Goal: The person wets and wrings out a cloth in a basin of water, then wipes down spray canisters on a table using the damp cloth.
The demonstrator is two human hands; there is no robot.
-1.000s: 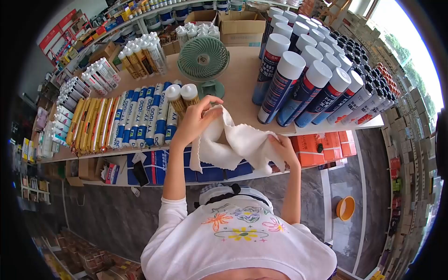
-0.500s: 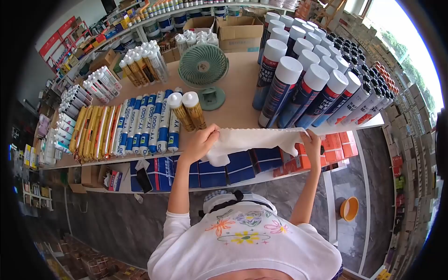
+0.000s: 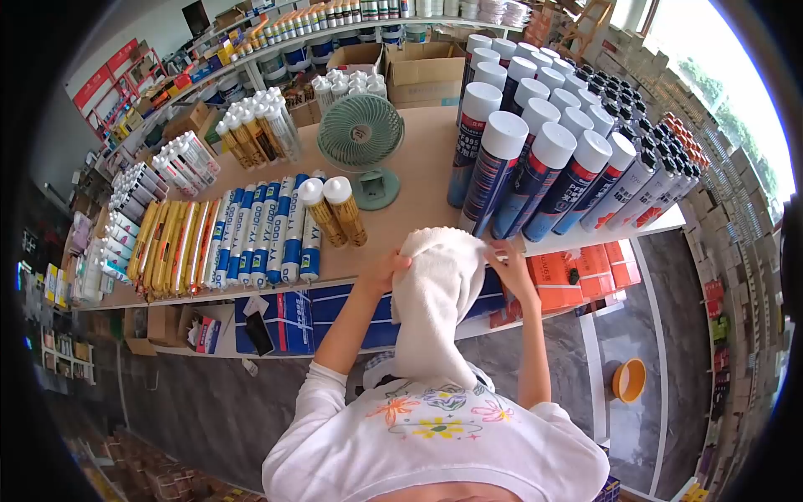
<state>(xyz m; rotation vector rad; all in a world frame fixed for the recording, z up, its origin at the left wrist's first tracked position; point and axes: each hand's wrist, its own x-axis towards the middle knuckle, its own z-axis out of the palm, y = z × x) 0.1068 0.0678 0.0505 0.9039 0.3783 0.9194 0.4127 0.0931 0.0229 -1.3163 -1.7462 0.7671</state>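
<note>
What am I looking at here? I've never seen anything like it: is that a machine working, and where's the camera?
There's no machine: these are a person's own bare hands. The camera is worn on the head, looking forward and down, so the wearer's white shirt fills the bottom. The left hand holds one side of a white cloth; the right hand is at its other side, its grip hard to make out. On the table beyond stand a green fan, white-capped spray cans and gold cartridges, beside a row of blue-and-white tubes.
</note>
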